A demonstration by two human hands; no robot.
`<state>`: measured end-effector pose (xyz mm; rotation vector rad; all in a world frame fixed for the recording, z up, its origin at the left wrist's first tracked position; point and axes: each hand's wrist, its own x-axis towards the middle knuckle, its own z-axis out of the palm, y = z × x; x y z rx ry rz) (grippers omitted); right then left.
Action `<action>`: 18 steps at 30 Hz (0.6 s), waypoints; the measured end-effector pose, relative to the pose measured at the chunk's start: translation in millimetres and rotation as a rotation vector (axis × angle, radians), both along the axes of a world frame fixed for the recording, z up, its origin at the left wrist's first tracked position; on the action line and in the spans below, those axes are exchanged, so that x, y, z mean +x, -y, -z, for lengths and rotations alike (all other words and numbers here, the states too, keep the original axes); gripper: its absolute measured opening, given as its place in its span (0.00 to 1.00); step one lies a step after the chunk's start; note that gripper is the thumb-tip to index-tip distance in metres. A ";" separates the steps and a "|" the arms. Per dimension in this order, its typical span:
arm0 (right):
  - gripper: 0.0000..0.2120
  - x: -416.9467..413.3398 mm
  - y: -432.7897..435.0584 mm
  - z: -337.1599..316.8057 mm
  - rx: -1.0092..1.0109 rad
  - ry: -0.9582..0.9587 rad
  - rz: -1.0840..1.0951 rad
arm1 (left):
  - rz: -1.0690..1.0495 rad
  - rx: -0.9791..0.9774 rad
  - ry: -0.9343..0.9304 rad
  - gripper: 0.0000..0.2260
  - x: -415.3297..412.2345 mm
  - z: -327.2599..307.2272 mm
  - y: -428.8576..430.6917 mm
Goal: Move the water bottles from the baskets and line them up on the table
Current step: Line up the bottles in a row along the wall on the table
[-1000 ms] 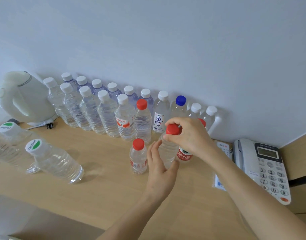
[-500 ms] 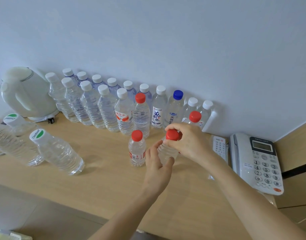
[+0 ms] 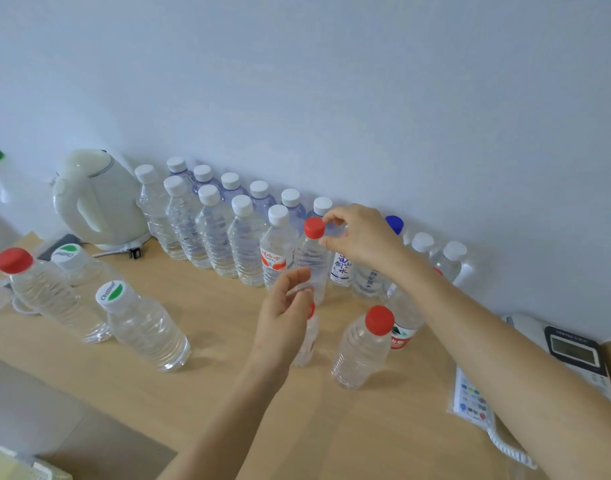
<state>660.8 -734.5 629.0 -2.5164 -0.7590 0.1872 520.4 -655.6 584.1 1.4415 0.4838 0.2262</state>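
A pale wall (image 3: 331, 81) backs a wooden table (image 3: 227, 393), with a white kettle (image 3: 99, 199) standing at its far left. In front of the kettle stands a loose group of three bottles (image 3: 141, 327), one red-capped and two with green-and-white caps. Right of the kettle, a double row of bottles (image 3: 214, 230) runs along the wall.

Further right of the kettle, the left hand (image 3: 283, 313) hovers half-open with its fingers loosely curled, holding nothing that shows. It hides the top of a small red-capped bottle (image 3: 307, 344) standing behind it. Just above it, in the row, stands a tall red-capped bottle (image 3: 312, 261). The right hand (image 3: 362, 237) meets the right edge of this bottle's cap, thumb and forefinger set narrowly apart. Whether they actually grip the cap cannot be told.

A squat red-capped bottle (image 3: 361, 351) stands free on the table below the right forearm. A second ago both hands were on that bottle, the right pinching its cap. They have since let it go, and the right hand has risen to the row. At the far right, well away from the kettle, sits a telephone (image 3: 570, 355).
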 end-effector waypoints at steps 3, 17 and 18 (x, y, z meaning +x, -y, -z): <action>0.19 14.8 -24.2 5.2 -0.061 0.012 -0.037 | -0.018 0.001 -0.003 0.15 5.7 1.1 -17.7; 0.09 14.5 -39.8 11.6 -0.218 0.029 -0.039 | 0.256 0.210 -0.168 0.21 50.4 36.3 -53.0; 0.10 12.0 -39.0 11.4 -0.212 0.032 -0.035 | 0.256 0.213 -0.166 0.21 50.7 38.9 -53.8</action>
